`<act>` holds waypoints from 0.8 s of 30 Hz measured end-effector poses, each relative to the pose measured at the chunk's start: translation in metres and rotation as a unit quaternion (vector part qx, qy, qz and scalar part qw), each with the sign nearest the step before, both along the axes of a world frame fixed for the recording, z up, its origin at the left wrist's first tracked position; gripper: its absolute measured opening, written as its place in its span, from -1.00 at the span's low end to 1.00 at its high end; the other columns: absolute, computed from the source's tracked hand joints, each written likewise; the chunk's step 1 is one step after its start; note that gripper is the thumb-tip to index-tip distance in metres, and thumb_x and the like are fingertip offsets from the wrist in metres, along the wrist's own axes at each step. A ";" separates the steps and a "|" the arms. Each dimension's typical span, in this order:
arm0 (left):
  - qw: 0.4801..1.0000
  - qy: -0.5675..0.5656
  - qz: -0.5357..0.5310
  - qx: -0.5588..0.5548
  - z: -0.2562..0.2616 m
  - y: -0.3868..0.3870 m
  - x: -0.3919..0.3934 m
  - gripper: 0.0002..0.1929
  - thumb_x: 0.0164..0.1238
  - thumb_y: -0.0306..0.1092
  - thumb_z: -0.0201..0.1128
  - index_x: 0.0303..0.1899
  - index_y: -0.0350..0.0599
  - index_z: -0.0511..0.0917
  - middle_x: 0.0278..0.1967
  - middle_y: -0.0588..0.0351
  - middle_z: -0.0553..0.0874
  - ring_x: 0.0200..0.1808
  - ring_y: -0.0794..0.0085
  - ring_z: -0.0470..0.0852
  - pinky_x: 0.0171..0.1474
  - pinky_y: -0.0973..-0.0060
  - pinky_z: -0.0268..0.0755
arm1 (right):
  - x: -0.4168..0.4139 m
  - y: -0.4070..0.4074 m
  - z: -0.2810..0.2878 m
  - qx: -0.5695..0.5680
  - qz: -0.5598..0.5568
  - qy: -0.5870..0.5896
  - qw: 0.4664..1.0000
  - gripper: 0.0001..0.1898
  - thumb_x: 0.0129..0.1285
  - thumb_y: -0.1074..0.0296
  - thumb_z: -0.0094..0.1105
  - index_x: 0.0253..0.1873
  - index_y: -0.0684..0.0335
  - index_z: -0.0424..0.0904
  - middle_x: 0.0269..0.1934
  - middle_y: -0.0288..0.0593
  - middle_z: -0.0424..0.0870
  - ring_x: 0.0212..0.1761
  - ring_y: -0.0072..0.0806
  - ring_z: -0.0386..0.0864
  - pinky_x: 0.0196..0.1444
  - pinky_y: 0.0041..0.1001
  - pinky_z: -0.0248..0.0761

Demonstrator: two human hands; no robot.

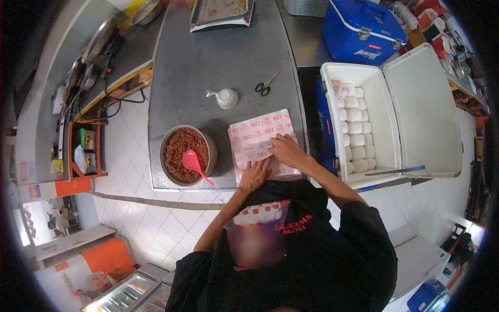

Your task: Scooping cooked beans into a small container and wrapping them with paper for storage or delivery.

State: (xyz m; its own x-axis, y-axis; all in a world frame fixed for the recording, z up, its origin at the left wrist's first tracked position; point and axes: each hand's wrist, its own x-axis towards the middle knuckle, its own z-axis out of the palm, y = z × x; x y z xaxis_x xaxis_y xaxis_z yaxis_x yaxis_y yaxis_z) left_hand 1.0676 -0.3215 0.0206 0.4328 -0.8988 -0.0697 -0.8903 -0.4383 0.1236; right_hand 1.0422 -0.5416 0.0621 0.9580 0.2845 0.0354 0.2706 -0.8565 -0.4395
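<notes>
A stack of printed wrapping paper point(255, 136) lies at the near edge of the metal table, in front of my body. The top sheet's near edge is raised or folded back over the sheets beneath. My left hand point(255, 174) rests palm down at that edge, fingers apart, its fingertips touching the paper. On the sheet's right part, my right hand point(287, 150) has its fingers curled around the paper; its thumb is partly hidden. To the left stands a metal pot point(212, 150) of reddish-brown cooked rice point(179, 144), with a pink rice paddle point(191, 160) lying on the rice.
Beyond the paper are a small white cup point(227, 98) with clear plastic at its side and black-handled scissors point(266, 85). At right, an open cooler point(390, 148) holds rows of white bundles point(354, 128). A closed blue cooler point(351, 35) and baking tray point(220, 9) stand farther back.
</notes>
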 end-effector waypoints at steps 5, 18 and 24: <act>0.994 0.088 0.043 -0.043 -0.001 0.003 -0.005 -0.54 0.43 -0.16 0.21 0.25 -0.13 0.44 -0.09 0.03 0.66 -0.03 0.17 0.64 0.03 0.19 0.48 | -0.025 0.006 -0.026 0.024 -0.029 -0.062 0.997 -0.78 0.23 0.37 0.12 -0.08 0.21 0.69 -0.09 -0.14 0.56 0.09 -0.21 0.46 0.17 -0.21 0.35; 0.993 -0.094 0.006 -0.064 0.017 -0.010 -0.001 -0.47 0.42 -0.16 0.19 0.35 -0.17 0.43 0.40 -0.04 0.42 0.48 0.10 0.30 0.47 -0.03 0.12 | -0.035 0.017 -0.028 -0.011 -0.069 -0.078 0.994 -0.64 0.24 0.37 0.11 0.12 0.33 0.59 0.12 0.01 0.51 0.19 -0.11 0.43 0.24 -0.15 0.35; 0.999 -0.048 -0.005 -0.016 -0.012 0.003 0.001 -0.34 0.46 -0.07 0.17 0.46 -0.23 0.25 0.54 -0.02 0.21 0.59 0.15 0.10 0.57 -0.06 -0.12 | -0.052 0.014 -0.026 -0.018 0.033 -0.139 0.990 -0.49 0.20 0.27 0.24 0.21 0.42 0.50 0.35 0.10 0.38 0.40 -0.05 0.32 0.42 -0.12 0.25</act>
